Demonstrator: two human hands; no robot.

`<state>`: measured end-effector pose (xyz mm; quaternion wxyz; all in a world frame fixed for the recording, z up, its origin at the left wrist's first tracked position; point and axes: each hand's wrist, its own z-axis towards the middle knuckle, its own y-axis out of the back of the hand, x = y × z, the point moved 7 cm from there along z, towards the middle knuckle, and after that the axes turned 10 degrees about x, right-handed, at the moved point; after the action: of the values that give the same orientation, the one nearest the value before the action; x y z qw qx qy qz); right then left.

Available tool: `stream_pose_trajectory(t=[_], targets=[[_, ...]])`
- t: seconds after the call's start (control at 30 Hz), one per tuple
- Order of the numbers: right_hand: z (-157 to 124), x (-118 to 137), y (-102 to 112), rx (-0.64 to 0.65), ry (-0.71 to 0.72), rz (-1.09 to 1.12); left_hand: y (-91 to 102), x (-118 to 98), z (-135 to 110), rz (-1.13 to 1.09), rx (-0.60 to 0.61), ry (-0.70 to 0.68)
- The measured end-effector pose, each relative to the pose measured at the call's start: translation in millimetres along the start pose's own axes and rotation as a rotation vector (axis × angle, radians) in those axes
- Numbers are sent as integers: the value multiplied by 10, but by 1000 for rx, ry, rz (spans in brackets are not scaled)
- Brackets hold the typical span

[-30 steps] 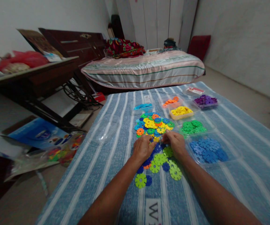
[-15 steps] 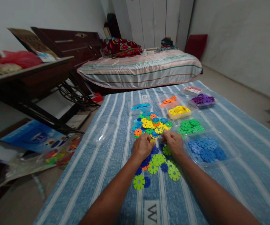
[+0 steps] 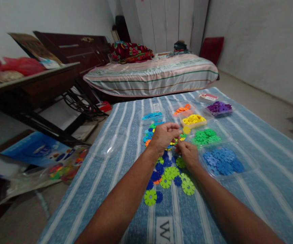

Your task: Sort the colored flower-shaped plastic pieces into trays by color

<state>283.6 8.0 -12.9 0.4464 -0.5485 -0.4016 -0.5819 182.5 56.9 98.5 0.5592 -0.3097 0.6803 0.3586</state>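
A heap of coloured plastic snowflake discs (image 3: pixel 167 170) lies on a blue striped cloth (image 3: pixel 250 189). My left hand (image 3: pixel 163 136) is raised above the heap, fingers pinched on a small yellow disc (image 3: pixel 186 129) near the tray of yellow discs (image 3: pixel 193 120). My right hand (image 3: pixel 187 154) rests low on the heap with its fingers curled on the discs; what they hold is hidden. Clear trays beside it hold green discs (image 3: pixel 207 136) and blue discs (image 3: pixel 222 160). Farther back sit trays of orange discs (image 3: pixel 183 109), purple discs (image 3: pixel 219 107) and light blue discs (image 3: pixel 151 116).
An empty clear tray (image 3: pixel 110 142) lies on the cloth at left. A dark wooden table (image 3: pixel 26 88) with red bags stands at left, with packaging (image 3: pixel 38 149) on the floor beneath. A striped mattress (image 3: pixel 151 76) lies beyond the cloth.
My left hand has lifted off the heap and moved forward and right with a yellow disc pinched in it. My right hand has stayed on the heap.
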Motion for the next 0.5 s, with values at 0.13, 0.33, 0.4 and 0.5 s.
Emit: stream_pose_trajectory(t=[0.13,0.33,0.4,0.5], targets=[[-1,36,0,-5,17,-3,17,-115,30,207,-48,-130],[8,38,-27,15,-3,-49,302,348,-360,758,-36,-57],[10,23,-32,22,-9,-63,398,464,-545,844,-53,-32],[13,-11,-35,36,-13,-60,485,552,-815,904,-80,-45]])
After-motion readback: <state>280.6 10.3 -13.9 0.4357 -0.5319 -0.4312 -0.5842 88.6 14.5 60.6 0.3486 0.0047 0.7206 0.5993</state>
